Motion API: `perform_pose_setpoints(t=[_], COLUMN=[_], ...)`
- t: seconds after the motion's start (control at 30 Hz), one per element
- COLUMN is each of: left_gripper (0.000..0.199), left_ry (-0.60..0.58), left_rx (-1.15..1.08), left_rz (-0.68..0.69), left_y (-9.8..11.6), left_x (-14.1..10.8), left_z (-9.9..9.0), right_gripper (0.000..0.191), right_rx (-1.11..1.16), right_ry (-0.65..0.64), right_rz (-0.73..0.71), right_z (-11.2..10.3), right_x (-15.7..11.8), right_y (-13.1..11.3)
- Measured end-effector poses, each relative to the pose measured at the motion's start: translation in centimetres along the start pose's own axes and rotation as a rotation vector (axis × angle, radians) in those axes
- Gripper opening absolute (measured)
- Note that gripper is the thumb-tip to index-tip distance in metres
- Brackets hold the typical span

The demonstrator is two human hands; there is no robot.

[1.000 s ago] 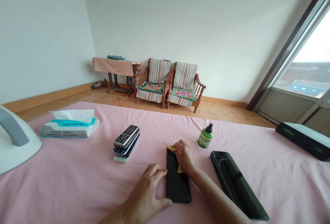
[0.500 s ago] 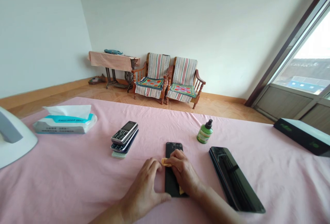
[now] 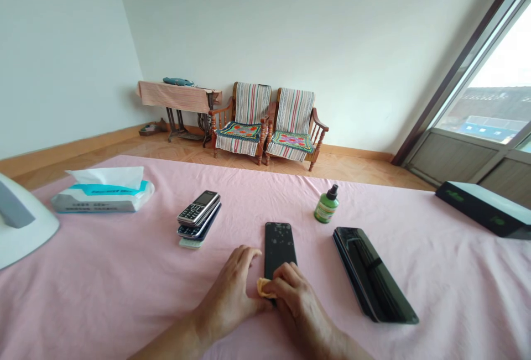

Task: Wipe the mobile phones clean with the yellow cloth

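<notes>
A black smartphone (image 3: pixel 280 244) lies flat on the pink cloth before me, with pale spots like droplets on its upper part. My right hand (image 3: pixel 292 293) is closed on a small yellow cloth (image 3: pixel 264 288) and presses it against the phone's lower half. To the left, my left hand (image 3: pixel 232 288) is open in a C shape beside the phone. Its thumb reaches towards the phone's bottom edge; whether it touches is hidden by the right hand. A green spray bottle (image 3: pixel 326 206) with a black top stands upright beyond the right hand.
Several stacked smartphones (image 3: pixel 375 277) lie right; keypad phones (image 3: pixel 199 208) are piled left. A tissue pack (image 3: pixel 103 191) and part of a white and grey appliance (image 3: pixel 25 227) are further left. A black-sided box (image 3: pixel 485 208) sits far right on the pink cloth (image 3: pixel 124 282). Two chairs (image 3: pixel 265 122) stand beyond.
My right hand has drawn the yellow cloth down the phone towards me, uncovering the phone's spotted upper part. My left hand stays beside the phone. The view has shifted slightly.
</notes>
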State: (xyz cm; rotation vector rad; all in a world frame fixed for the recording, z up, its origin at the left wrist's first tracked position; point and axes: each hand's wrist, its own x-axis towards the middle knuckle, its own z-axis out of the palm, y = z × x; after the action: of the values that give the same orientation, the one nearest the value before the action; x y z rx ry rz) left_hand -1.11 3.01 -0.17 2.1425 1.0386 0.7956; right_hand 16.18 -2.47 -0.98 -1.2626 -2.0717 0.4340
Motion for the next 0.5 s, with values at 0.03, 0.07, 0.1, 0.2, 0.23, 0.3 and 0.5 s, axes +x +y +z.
perform_pose_setpoints(t=[0.03,0.07,0.1,0.2,0.23,0.3,0.5], left_gripper=[0.066,0.067,0.068,0.071,0.071,0.068,0.06], left_ry=[0.0,-0.003,-0.008,-0.049,-0.069,-0.113,-0.144], left_rx=[-0.003,-0.002,0.003,0.037,0.052,0.083,0.113], left_rz=[0.021,0.045,0.069,0.127,0.139,0.151,0.139], left_y=[-0.1,-0.2,-0.3,-0.4,-0.3,-0.3,0.1], left_x=[0.0,0.1,0.1,0.1,0.1,0.0,0.0], left_z=[0.0,0.1,0.1,-0.1,-0.1,-0.3,-0.5], right_gripper=[0.025,0.024,0.024,0.025,0.025,0.024,0.023], right_rx=[0.023,0.048,0.069,0.098,0.102,0.108,0.092], right_ry=[0.016,0.033,0.05,0.061,0.07,0.115,0.189], right_rz=[-0.003,-0.007,-0.01,-0.016,-0.008,0.04,0.141], right_z=[0.1,0.2,0.2,0.1,-0.1,-0.6,-1.3], right_x=[-0.6,-1.1,-1.7,-3.1,-3.3,-3.6,-4.0], right_y=[0.0,0.2,0.3,1.0,1.2,1.5,1.9])
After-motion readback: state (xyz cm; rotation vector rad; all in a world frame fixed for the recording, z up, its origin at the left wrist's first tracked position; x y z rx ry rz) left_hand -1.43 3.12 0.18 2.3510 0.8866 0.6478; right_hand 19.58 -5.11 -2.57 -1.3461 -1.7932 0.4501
